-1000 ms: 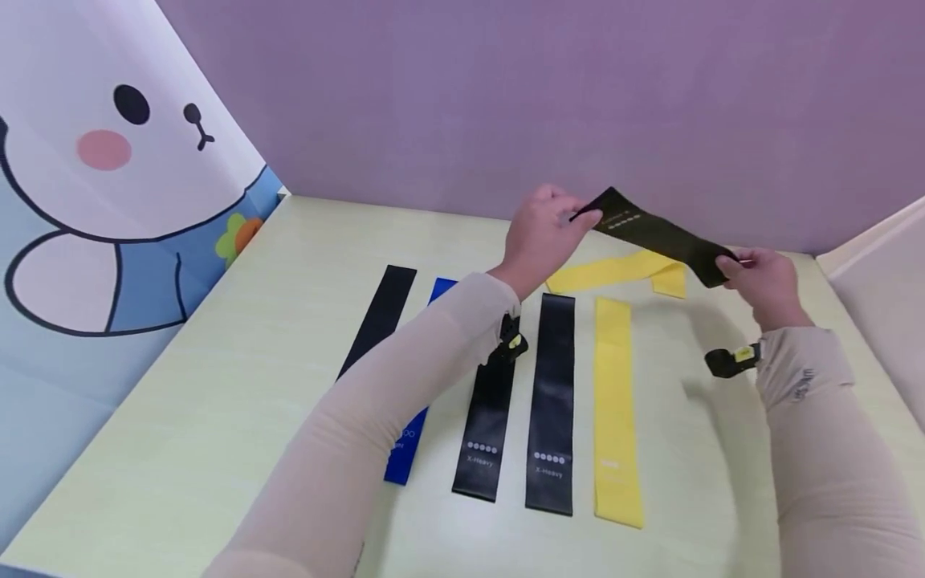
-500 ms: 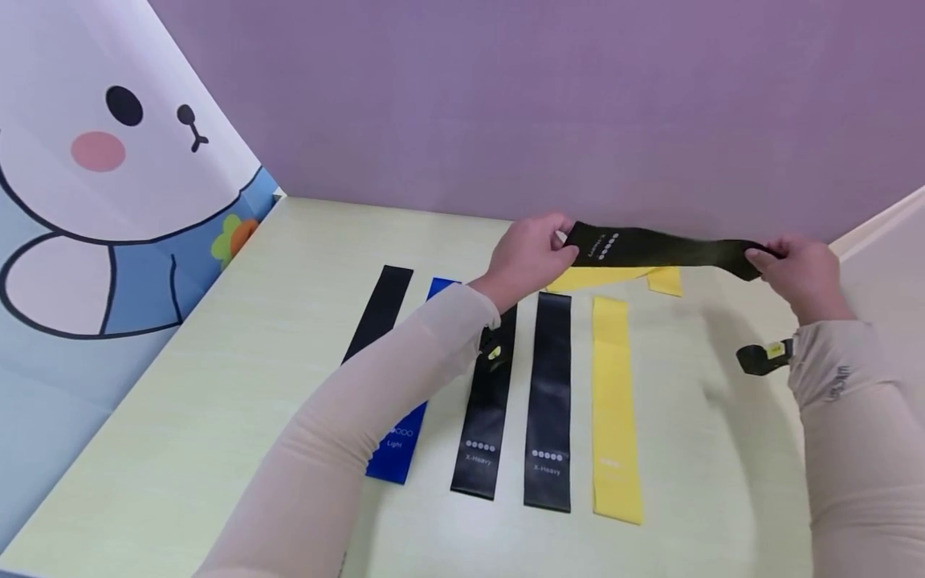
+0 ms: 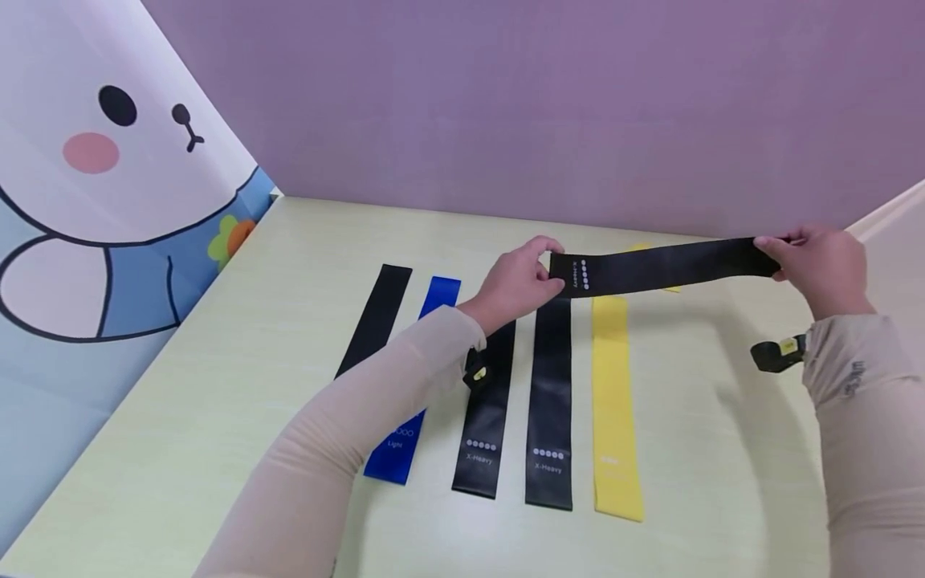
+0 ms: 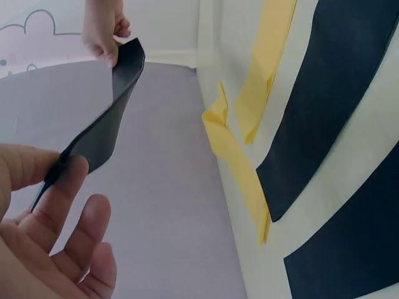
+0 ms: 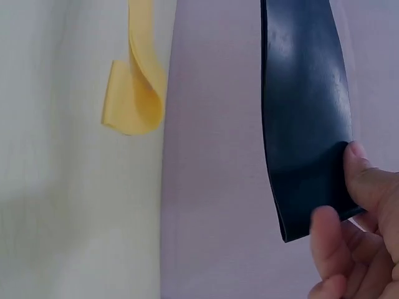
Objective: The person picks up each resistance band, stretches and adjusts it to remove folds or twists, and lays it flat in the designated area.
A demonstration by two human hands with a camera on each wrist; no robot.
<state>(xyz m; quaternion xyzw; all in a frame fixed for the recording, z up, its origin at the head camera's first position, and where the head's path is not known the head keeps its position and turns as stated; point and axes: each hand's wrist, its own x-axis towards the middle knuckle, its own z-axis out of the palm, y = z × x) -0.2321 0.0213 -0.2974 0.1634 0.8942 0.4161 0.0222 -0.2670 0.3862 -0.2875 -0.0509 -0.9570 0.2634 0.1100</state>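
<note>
A black resistance band (image 3: 672,267) marked "X-Heavy" is stretched out flat between my hands above the back of the table. My left hand (image 3: 511,279) pinches its printed end between thumb and forefinger, the other fingers loosely bent. At the opposite end, my right hand (image 3: 826,265) grips the band, thumb on the near face. A crumpled yellow band (image 5: 140,99) lies behind it on the table, mostly hidden in the head view. Below the held band, a straight yellow band (image 3: 614,401) and a black band (image 3: 549,401) lie side by side.
Further left lie another black X-Heavy band (image 3: 480,437), a blue band (image 3: 393,453) marked "Light", and a black band (image 3: 376,317), partly covered by my left arm. A purple panel (image 3: 542,104) rises behind the pale table (image 3: 238,337); a cartoon-printed panel (image 3: 65,265) borders the left.
The held black band has swung from slanting to nearly level, its printed face turned toward me. My left hand has come down and nearer; my right hand has moved right, pulling the band straighter.
</note>
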